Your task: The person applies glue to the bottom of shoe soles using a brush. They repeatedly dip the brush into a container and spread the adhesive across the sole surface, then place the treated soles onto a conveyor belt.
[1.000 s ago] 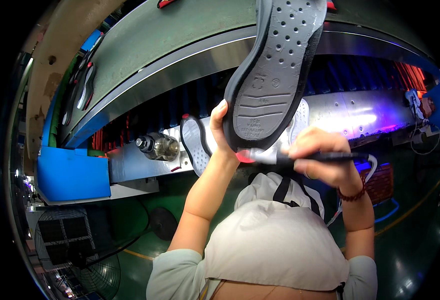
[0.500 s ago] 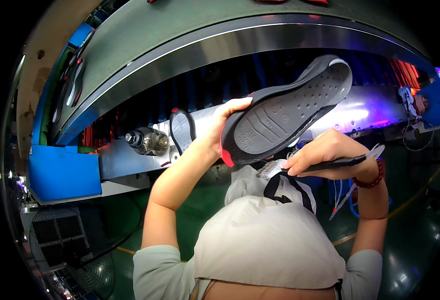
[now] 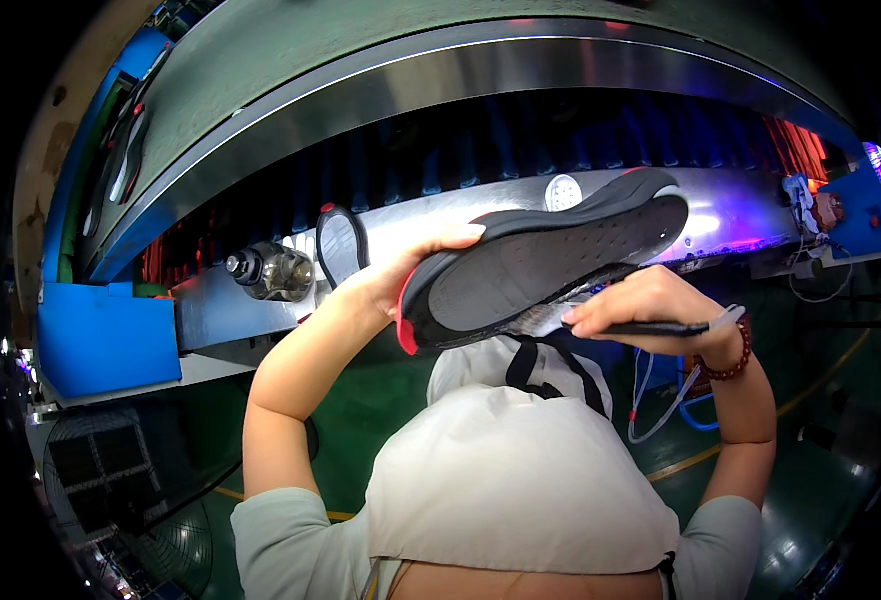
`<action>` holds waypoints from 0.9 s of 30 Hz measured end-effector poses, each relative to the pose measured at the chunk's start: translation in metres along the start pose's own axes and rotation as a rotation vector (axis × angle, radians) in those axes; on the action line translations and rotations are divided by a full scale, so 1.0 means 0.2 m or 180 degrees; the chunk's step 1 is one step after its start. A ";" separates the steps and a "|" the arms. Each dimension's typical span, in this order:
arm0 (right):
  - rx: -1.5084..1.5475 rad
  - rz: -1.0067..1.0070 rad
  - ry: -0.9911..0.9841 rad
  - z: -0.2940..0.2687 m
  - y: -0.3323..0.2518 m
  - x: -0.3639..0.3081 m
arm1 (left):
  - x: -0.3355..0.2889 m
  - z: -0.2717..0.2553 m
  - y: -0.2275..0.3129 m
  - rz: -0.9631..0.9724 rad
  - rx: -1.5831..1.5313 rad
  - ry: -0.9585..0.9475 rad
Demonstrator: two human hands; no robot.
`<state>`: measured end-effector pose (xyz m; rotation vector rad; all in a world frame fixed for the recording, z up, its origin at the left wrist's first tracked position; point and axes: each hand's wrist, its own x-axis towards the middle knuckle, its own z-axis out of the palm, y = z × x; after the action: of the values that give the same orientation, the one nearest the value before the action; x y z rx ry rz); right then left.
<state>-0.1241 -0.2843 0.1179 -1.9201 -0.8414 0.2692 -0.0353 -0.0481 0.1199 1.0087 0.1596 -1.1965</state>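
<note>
My left hand (image 3: pixel 401 275) grips the heel end of a large shoe sole (image 3: pixel 551 255), thumb on its far rim. The sole is black at the rim, grey on the face and red at the heel, and is tilted with its toe to the right. My right hand (image 3: pixel 646 305) is closed round the black handle of a brush (image 3: pixel 651 328). The brush's pale bristles meet the sole's near edge, partly behind my fingers. A second, smaller-looking sole (image 3: pixel 342 247), grey with a red tip, rests on the metal shelf (image 3: pixel 216 308) beyond my left wrist.
A dark-capped clear bottle (image 3: pixel 279 274) stands on the shelf at left. Behind the held sole is a white dotted oval piece (image 3: pixel 563 193). A green conveyor belt (image 3: pixel 381 45) with a metal edge curves above. Thin tubing (image 3: pixel 651 410) hangs beside my right wrist.
The sole has turned flatter, its toe dropping toward me and its heel shifting left and down. The brush has moved a little left with it. The white oval piece has come into sight.
</note>
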 end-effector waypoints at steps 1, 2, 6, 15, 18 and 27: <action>-0.0350 0.0059 -0.0125 -0.03 -0.04 0.00 | -0.01 0.00 0.00 -0.0083 -0.0175 0.0076; -0.0410 0.0016 -0.0200 -0.05 -0.06 -0.01 | -0.03 0.00 0.01 -0.0173 -0.0344 0.0159; -0.0440 0.0091 0.0347 -0.08 -0.02 -0.02 | -0.03 -0.08 0.01 -0.0301 -0.0546 0.0232; -0.1006 -0.0025 0.0778 -0.06 0.00 -0.09 | -0.06 -0.09 0.00 -0.0128 -0.0733 0.0264; -0.1041 0.0138 0.0468 0.01 -0.03 -0.11 | -0.07 -0.15 -0.01 0.0059 -0.0633 0.0234; -0.1224 0.0339 0.0413 0.01 -0.02 -0.16 | -0.08 -0.22 -0.06 0.0201 -0.0546 0.0781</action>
<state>-0.1508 -0.3032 0.1161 -2.3173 -0.7441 0.0452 -0.0353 -0.0062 0.0963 0.9992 0.4138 -0.9817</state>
